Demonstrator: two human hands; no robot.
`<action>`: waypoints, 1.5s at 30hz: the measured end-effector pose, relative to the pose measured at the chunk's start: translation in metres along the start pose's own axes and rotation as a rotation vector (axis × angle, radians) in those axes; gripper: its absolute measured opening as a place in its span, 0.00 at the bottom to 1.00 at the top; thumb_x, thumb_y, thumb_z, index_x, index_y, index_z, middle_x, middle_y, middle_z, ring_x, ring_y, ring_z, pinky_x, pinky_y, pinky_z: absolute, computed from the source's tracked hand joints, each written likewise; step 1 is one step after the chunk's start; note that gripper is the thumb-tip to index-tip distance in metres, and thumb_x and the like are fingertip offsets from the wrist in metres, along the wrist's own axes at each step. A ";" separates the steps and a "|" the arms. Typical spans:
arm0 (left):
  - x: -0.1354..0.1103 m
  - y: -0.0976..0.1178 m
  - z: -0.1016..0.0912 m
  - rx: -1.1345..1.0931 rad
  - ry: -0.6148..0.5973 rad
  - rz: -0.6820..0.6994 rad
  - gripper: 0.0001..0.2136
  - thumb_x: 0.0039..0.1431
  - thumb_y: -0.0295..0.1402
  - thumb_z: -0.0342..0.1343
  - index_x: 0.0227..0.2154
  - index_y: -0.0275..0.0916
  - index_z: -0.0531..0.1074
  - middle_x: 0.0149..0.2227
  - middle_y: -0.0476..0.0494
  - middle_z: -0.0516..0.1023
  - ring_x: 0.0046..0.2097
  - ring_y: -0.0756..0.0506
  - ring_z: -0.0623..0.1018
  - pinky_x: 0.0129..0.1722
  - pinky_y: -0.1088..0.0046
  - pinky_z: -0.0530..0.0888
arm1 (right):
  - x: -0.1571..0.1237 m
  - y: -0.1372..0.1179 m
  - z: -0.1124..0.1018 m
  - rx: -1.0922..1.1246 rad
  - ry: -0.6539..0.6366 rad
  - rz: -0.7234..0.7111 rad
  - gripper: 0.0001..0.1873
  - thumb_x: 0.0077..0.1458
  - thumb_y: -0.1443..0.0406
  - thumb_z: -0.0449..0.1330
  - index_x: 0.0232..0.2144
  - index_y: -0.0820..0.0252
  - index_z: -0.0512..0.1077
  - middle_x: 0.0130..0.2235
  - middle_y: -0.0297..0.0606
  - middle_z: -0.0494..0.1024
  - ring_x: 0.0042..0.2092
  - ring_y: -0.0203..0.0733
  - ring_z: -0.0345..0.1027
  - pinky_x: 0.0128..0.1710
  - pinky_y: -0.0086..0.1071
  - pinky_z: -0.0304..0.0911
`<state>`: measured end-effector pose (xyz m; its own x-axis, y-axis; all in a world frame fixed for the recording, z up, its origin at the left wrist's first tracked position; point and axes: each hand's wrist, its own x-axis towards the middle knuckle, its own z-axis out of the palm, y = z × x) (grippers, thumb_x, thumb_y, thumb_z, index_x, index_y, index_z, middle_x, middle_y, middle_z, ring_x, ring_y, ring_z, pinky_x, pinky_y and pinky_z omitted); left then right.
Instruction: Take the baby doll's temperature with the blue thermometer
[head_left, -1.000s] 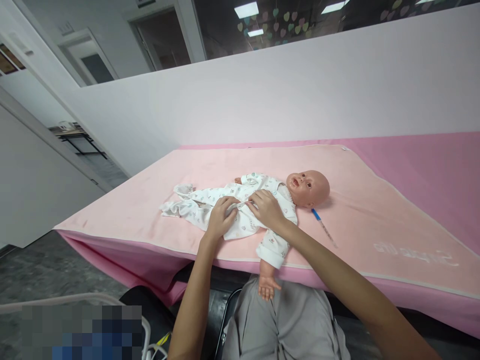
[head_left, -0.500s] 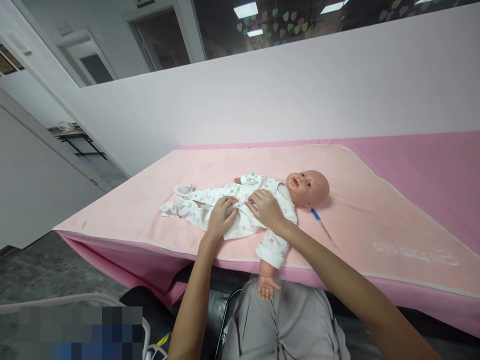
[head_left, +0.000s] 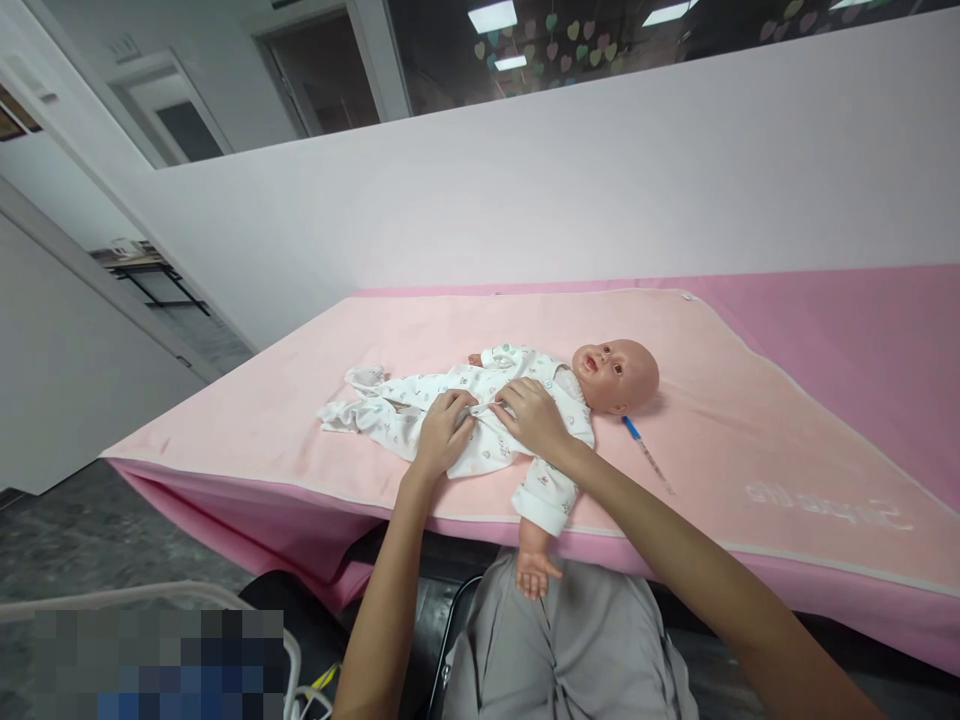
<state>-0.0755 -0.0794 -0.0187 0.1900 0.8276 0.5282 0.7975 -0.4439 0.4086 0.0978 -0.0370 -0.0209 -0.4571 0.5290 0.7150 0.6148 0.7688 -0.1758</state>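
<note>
A baby doll [head_left: 616, 373] lies on its back on a pale pink towel [head_left: 750, 430], head to the right. It wears a white printed sleepsuit [head_left: 409, 410]. My left hand [head_left: 444, 437] and my right hand [head_left: 534, 418] both rest on the doll's belly, fingers pinched on the sleepsuit's front opening between them. One bare doll arm [head_left: 534, 566] hangs over the table's near edge above my lap.
A thin blue-tipped thermometer [head_left: 646, 454] lies on the towel just right of the doll's head. A brighter pink cover [head_left: 862, 330] spreads under the towel to the right. A white wall runs behind the table. The floor drops away at left.
Both hands stay on the doll's belly with only slight finger movement. The view has shifted a little.
</note>
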 end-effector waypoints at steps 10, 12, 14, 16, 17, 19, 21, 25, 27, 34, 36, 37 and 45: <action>0.001 -0.002 0.001 -0.023 0.004 0.014 0.06 0.55 0.28 0.46 0.35 0.41 0.65 0.40 0.46 0.70 0.44 0.45 0.68 0.46 0.67 0.64 | -0.001 -0.001 -0.003 0.032 -0.016 0.023 0.10 0.53 0.58 0.58 0.32 0.59 0.69 0.34 0.38 0.72 0.39 0.42 0.62 0.41 0.35 0.54; 0.001 -0.002 0.001 -0.029 0.009 0.012 0.06 0.55 0.28 0.46 0.35 0.41 0.65 0.40 0.46 0.70 0.44 0.45 0.68 0.46 0.66 0.64 | -0.001 -0.002 -0.003 0.033 -0.022 0.044 0.10 0.52 0.58 0.58 0.33 0.59 0.70 0.34 0.38 0.72 0.40 0.42 0.62 0.42 0.35 0.54; 0.000 -0.002 0.001 -0.041 0.008 0.005 0.06 0.55 0.28 0.46 0.35 0.41 0.66 0.40 0.47 0.70 0.45 0.45 0.68 0.47 0.66 0.64 | -0.001 -0.003 -0.002 0.028 -0.028 0.063 0.09 0.52 0.59 0.59 0.33 0.59 0.70 0.35 0.37 0.72 0.40 0.42 0.62 0.42 0.35 0.54; 0.000 -0.002 0.001 -0.056 0.004 -0.003 0.06 0.55 0.28 0.46 0.34 0.41 0.66 0.40 0.47 0.70 0.45 0.45 0.68 0.47 0.66 0.64 | -0.001 -0.003 0.000 0.016 -0.032 0.072 0.08 0.52 0.60 0.58 0.34 0.59 0.70 0.35 0.37 0.72 0.41 0.42 0.62 0.43 0.35 0.54; 0.000 -0.002 0.000 -0.064 0.001 -0.005 0.06 0.55 0.28 0.46 0.34 0.41 0.66 0.40 0.47 0.70 0.45 0.45 0.68 0.47 0.66 0.64 | -0.001 -0.003 0.000 0.010 -0.034 0.072 0.08 0.52 0.61 0.58 0.34 0.58 0.70 0.35 0.37 0.72 0.41 0.42 0.62 0.43 0.35 0.53; 0.000 -0.001 0.000 -0.078 -0.003 -0.009 0.06 0.55 0.28 0.46 0.34 0.41 0.67 0.40 0.47 0.71 0.45 0.45 0.69 0.47 0.66 0.64 | -0.001 -0.004 0.001 -0.003 -0.036 0.067 0.07 0.53 0.61 0.57 0.34 0.58 0.70 0.35 0.37 0.72 0.41 0.42 0.62 0.43 0.35 0.53; 0.000 -0.001 -0.001 -0.090 -0.003 -0.013 0.06 0.55 0.28 0.47 0.34 0.41 0.67 0.40 0.47 0.71 0.45 0.45 0.69 0.47 0.66 0.65 | -0.002 -0.004 0.001 -0.017 -0.034 0.061 0.07 0.54 0.62 0.56 0.34 0.59 0.69 0.35 0.37 0.72 0.41 0.42 0.62 0.43 0.35 0.53; 0.000 -0.002 -0.002 -0.119 0.008 -0.012 0.05 0.53 0.27 0.48 0.31 0.41 0.68 0.39 0.47 0.71 0.44 0.45 0.70 0.47 0.66 0.65 | -0.002 -0.005 0.000 -0.030 -0.025 0.052 0.06 0.56 0.63 0.54 0.33 0.59 0.69 0.34 0.39 0.72 0.40 0.42 0.62 0.42 0.35 0.54; 0.000 -0.002 -0.002 -0.130 0.014 -0.013 0.05 0.52 0.27 0.48 0.30 0.41 0.68 0.39 0.47 0.72 0.44 0.45 0.70 0.46 0.67 0.65 | -0.002 -0.005 0.001 -0.024 -0.015 0.054 0.06 0.56 0.63 0.54 0.32 0.60 0.68 0.33 0.39 0.72 0.40 0.42 0.62 0.42 0.35 0.54; 0.002 0.000 -0.002 -0.122 0.017 -0.037 0.04 0.50 0.26 0.49 0.27 0.40 0.67 0.36 0.47 0.71 0.42 0.45 0.70 0.45 0.67 0.66 | -0.004 -0.004 0.005 -0.001 0.049 0.077 0.06 0.55 0.65 0.55 0.26 0.59 0.65 0.29 0.37 0.71 0.36 0.41 0.61 0.40 0.34 0.55; 0.002 0.000 -0.002 -0.123 0.021 -0.032 0.03 0.50 0.26 0.49 0.26 0.40 0.66 0.36 0.48 0.71 0.42 0.46 0.70 0.44 0.67 0.66 | -0.004 -0.004 0.005 -0.003 0.061 0.077 0.06 0.54 0.65 0.55 0.26 0.59 0.65 0.29 0.37 0.71 0.36 0.41 0.61 0.40 0.34 0.54; 0.002 0.000 -0.002 -0.124 0.022 -0.029 0.03 0.50 0.26 0.49 0.26 0.40 0.66 0.36 0.48 0.71 0.42 0.46 0.70 0.44 0.68 0.66 | -0.004 -0.005 0.006 -0.003 0.065 0.077 0.06 0.54 0.65 0.55 0.25 0.59 0.65 0.29 0.37 0.71 0.36 0.41 0.61 0.40 0.34 0.54; 0.001 0.000 -0.001 -0.129 0.047 -0.026 0.03 0.49 0.26 0.50 0.25 0.40 0.67 0.33 0.48 0.71 0.39 0.46 0.70 0.42 0.68 0.66 | -0.004 -0.005 0.005 -0.031 0.058 0.062 0.07 0.55 0.64 0.55 0.26 0.59 0.65 0.29 0.37 0.70 0.35 0.41 0.61 0.40 0.34 0.55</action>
<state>-0.0756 -0.0789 -0.0170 0.1413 0.8236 0.5492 0.7209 -0.4658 0.5131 0.0933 -0.0414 -0.0266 -0.3799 0.5531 0.7415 0.6606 0.7233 -0.2011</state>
